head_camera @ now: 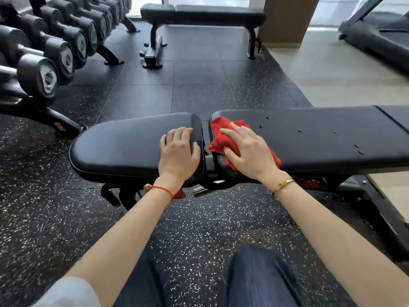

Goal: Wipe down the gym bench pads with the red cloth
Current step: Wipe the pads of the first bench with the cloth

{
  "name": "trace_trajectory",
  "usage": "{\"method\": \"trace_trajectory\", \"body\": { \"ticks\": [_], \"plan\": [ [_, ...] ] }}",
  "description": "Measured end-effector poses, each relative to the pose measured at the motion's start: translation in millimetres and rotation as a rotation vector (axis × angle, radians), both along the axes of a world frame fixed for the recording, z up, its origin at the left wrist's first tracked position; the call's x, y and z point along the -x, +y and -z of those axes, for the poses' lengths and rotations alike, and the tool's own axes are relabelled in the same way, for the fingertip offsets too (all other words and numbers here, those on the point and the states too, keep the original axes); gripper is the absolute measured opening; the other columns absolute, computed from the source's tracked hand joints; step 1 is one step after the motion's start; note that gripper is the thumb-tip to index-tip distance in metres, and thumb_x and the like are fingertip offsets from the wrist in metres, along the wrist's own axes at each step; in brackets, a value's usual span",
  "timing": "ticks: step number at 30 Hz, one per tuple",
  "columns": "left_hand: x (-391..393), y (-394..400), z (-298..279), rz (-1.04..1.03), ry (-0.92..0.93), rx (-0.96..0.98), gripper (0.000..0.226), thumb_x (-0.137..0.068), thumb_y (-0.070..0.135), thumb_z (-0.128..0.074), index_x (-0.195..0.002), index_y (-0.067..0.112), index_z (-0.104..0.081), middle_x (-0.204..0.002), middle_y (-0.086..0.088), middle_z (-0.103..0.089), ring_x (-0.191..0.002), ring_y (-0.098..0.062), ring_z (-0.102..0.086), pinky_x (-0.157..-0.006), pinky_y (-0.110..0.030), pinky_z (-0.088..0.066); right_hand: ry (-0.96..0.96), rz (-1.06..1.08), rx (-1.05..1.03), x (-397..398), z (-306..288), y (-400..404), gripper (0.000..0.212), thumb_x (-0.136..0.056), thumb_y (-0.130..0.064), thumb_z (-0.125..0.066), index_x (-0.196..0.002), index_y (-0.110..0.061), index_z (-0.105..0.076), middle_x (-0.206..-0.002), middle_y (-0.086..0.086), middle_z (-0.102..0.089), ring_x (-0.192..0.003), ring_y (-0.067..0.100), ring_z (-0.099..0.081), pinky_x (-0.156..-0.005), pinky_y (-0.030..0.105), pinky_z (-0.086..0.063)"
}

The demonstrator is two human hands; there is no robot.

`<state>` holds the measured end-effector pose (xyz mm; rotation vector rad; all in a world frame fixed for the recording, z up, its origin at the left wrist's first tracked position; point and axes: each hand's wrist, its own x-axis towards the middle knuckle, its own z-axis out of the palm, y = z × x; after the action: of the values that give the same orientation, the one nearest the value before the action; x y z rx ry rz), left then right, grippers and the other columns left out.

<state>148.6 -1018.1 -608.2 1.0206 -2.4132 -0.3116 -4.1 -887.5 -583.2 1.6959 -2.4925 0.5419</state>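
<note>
A black gym bench lies across the view in two pads. The shorter seat pad (pixel 124 145) is on the left and the long back pad (pixel 321 138) on the right, with a narrow gap between them. My left hand (pixel 179 151) rests flat on the seat pad's right end, fingers spread, holding nothing. The crumpled red cloth (pixel 223 134) sits on the left end of the back pad, and my right hand (pixel 247 149) presses down on it. Small droplets dot the back pad further right.
A rack of black dumbbells (pixel 44 52) runs along the left. A second black bench (pixel 203 15) stands further back on the speckled rubber floor (pixel 194 89). A treadmill (pixel 376 34) is at the far right, beside a brown pillar (pixel 287 18).
</note>
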Motion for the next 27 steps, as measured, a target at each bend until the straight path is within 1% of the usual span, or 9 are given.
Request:
{"method": "trace_trajectory", "body": {
  "ticks": [3,5,7,10,13,19,22,24,27],
  "plan": [
    [-2,-1,3,-0.023,0.002,0.042,0.038,-0.094,0.029,-0.049,-0.129,0.016,-0.057,-0.134,-0.002,-0.057,-0.129,-0.024,-0.046,-0.115,-0.042,-0.025,-0.058,-0.036,-0.055,23,0,-11,0.056,-0.088,-0.040,-0.054,-0.142,-0.038,-0.041,-0.155,-0.003,-0.036,-0.142,0.022,-0.035,-0.114,0.043,-0.030],
    [-1,-1,1,-0.032,0.002,0.048,0.036,-0.093,0.027,-0.051,-0.126,0.016,-0.059,-0.133,-0.001,-0.059,-0.129,-0.022,-0.047,-0.115,-0.040,-0.026,-0.066,-0.003,-0.083,40,-4,-21,0.056,-0.090,-0.036,-0.053,-0.144,-0.036,-0.039,-0.155,-0.001,-0.036,-0.143,0.022,-0.032,-0.118,0.046,-0.022],
    [-2,0,1,-0.034,0.010,0.045,0.034,-0.092,0.024,-0.053,-0.124,0.016,-0.061,-0.132,0.000,-0.060,-0.128,-0.021,-0.048,-0.115,-0.039,-0.026,-0.067,0.008,-0.077,49,-8,-27,0.055,-0.091,-0.032,-0.052,-0.145,-0.031,-0.040,-0.155,0.003,-0.036,-0.144,0.020,-0.030,-0.120,0.043,-0.017],
    [-1,1,0,-0.041,0.016,0.054,0.033,-0.090,0.022,-0.056,-0.122,0.017,-0.061,-0.131,0.001,-0.060,-0.128,-0.021,-0.049,-0.114,-0.038,-0.027,-0.061,-0.128,-0.029,43,-8,-18,0.052,-0.090,-0.027,-0.055,-0.141,-0.026,-0.046,-0.153,0.005,-0.040,-0.142,0.021,-0.034,-0.121,0.038,-0.017],
    [0,0,1,-0.046,0.027,0.057,0.033,-0.089,0.021,-0.057,-0.121,0.018,-0.062,-0.130,0.002,-0.061,-0.127,-0.021,-0.050,-0.113,-0.039,-0.029,-0.053,-0.227,0.027,40,1,3,0.048,-0.090,-0.029,-0.056,-0.138,-0.025,-0.051,-0.149,0.003,-0.045,-0.140,0.023,-0.039,-0.121,0.038,-0.019],
    [1,3,-1,-0.049,0.022,0.052,0.032,-0.090,0.020,-0.057,-0.121,0.018,-0.062,-0.129,0.002,-0.062,-0.128,-0.020,-0.049,-0.113,-0.041,-0.030,-0.071,-0.033,0.018,73,1,5,0.045,-0.091,-0.032,-0.055,-0.136,-0.026,-0.052,-0.145,0.004,-0.050,-0.139,0.025,-0.039,-0.121,0.039,-0.014],
    [2,4,0,-0.058,0.013,0.056,0.032,-0.089,0.019,-0.057,-0.121,0.017,-0.062,-0.129,0.001,-0.061,-0.127,-0.021,-0.050,-0.112,-0.041,-0.030,-0.090,-0.006,0.034,72,-1,-10,0.044,-0.093,-0.030,-0.053,-0.135,-0.022,-0.052,-0.143,0.005,-0.052,-0.137,0.024,-0.041,-0.121,0.040,-0.013],
    [2,3,0,-0.068,0.010,0.049,0.032,-0.089,0.019,-0.056,-0.121,0.017,-0.061,-0.129,0.000,-0.061,-0.127,-0.022,-0.050,-0.113,-0.042,-0.030,-0.176,-0.003,0.107,68,-2,-14,0.041,-0.095,-0.029,-0.051,-0.134,-0.021,-0.053,-0.139,0.005,-0.056,-0.133,0.025,-0.045,-0.120,0.040,-0.015],
    [4,6,-3,-0.067,-0.027,0.052,0.033,-0.090,0.018,-0.056,-0.122,0.015,-0.060,-0.130,-0.002,-0.060,-0.127,-0.023,-0.049,-0.113,-0.043,-0.031,-0.384,0.007,0.234,73,-13,-6,0.034,-0.096,-0.024,-0.051,-0.129,-0.020,-0.055,-0.132,0.003,-0.061,-0.122,0.030,-0.051,-0.113,0.039,-0.028]
  ]
}}
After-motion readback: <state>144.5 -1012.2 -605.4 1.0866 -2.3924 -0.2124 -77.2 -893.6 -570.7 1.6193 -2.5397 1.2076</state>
